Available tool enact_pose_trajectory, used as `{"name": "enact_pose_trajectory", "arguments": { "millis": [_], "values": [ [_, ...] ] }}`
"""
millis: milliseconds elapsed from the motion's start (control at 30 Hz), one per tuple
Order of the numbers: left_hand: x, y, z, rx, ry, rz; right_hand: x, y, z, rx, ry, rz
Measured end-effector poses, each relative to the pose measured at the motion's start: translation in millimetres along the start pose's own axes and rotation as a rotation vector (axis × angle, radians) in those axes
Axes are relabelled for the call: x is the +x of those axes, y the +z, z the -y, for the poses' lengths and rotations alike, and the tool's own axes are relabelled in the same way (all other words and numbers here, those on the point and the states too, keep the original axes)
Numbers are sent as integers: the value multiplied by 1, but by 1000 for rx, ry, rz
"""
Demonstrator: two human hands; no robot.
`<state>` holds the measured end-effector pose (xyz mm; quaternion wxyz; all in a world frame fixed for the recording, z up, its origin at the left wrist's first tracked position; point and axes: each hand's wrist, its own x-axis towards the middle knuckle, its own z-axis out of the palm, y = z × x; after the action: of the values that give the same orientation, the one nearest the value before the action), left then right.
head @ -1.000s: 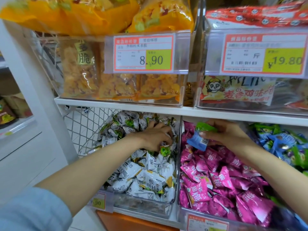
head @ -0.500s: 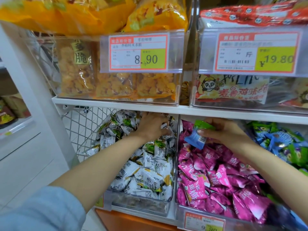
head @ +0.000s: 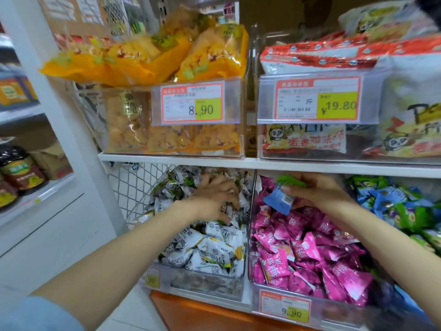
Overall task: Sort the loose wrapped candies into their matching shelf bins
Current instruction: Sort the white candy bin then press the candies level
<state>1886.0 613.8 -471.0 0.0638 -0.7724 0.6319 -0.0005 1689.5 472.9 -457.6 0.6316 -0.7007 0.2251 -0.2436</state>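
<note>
While the left hand (head: 214, 199) is pushing further toward the back of the white-candy bin (head: 207, 285), immediately left of the pink-candy bin (head: 338, 311), than it was a second ago, the right hand (head: 319, 191) is barely moving. It is hovering over the rear of the pink-candy bin, pinching a blue candy (head: 278, 201) between thumb and fingers, with a green candy (head: 290, 180) tucked just above it in the same grip.

To my eye that means two strays are already picked out and waiting. Their likely home is the heap of blue and green candies (head: 401, 206) right of the pink-candy bin. Meanwhile the left hand is searching the white wrappers for more misfits.

Its fingertips are sinking in among the wrappers, bent and spread, so I cannot tell whether they are gripping anything or only raking. The shelf board (head: 310, 167) above the pink-candy bin is hiding the backs of all three bins. The blue and green heap is running off the edge of view, and the print on the wrappers is perhaps too smeared to read.
</note>
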Motion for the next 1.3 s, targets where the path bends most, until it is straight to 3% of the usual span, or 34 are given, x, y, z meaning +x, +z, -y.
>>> {"name": "enact_pose_trajectory", "arguments": {
  "millis": [100,400,467,533,600,667,833,967,1133,1267,1300],
  "values": [
    [7,-1,-7,35,-67,-85,-9,-2,1,21,7,-23],
    [6,-8,-12,-260,-372,-189,-36,-15,3,63,11,-20],
    [-4,-17,-31,-401,-351,-358,-41,-17,3,44,3,-9],
    [-18,-25,-64,-695,-288,-504,-46,-18,3,18,-16,-22],
    [-30,-28,-100,-976,-198,-409,-52,-17,3,20,-46,-46],
    [-30,-22,-127,-1004,-162,-299,-58,-14,3,53,-45,-31],
    [-26,-27,-121,-1334,-248,-395,-67,-30,4,181,-44,-84],
    [-32,-26,-105,-1335,-367,-456,-73,-50,3,132,-28,-141],
    [-29,-21,-106,-1282,-384,-456,-78,-56,4,15,28,-61],
    [-19,-17,-125,-1132,-305,-420,-68,-52,4,-571,-83,-157],
    [-17,-16,-133,-1064,-276,-418,-67,-51,3,-600,-107,-153]
  ]
}}
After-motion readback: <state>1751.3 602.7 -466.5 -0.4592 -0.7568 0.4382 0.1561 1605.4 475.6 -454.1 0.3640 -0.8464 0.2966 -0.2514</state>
